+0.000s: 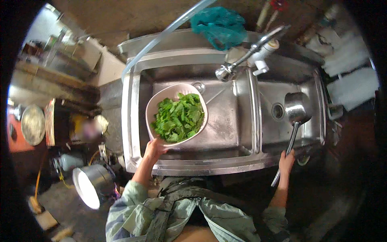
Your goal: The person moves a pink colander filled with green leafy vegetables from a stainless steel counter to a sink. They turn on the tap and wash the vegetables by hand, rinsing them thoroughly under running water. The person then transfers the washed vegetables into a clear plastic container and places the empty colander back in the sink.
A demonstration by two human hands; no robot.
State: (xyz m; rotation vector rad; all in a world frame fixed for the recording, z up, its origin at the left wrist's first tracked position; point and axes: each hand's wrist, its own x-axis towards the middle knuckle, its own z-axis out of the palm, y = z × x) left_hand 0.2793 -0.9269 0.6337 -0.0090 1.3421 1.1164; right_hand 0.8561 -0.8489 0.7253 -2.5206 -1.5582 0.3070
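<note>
My left hand (154, 150) grips the near rim of a pale pink plastic basket (151, 104), which sits over the larger basin on the left. Green leafy vegetables (179, 117) fill much of the basket. In my right hand (286, 160) is the long metal handle of a steel ladle (297, 107). Its deep round bowl hangs over the smaller right basin (269, 133), beside that basin's drain. Whether the basket rests on the basin floor, I cannot tell.
A metal faucet (242, 60) reaches over the stainless steel sink (255, 121) near its divider. Behind it lies a teal plastic bag (219, 25). A clear hose (163, 34) crosses the sink's back left corner. At lower left stands a large metal pot (98, 183), with flame near its base.
</note>
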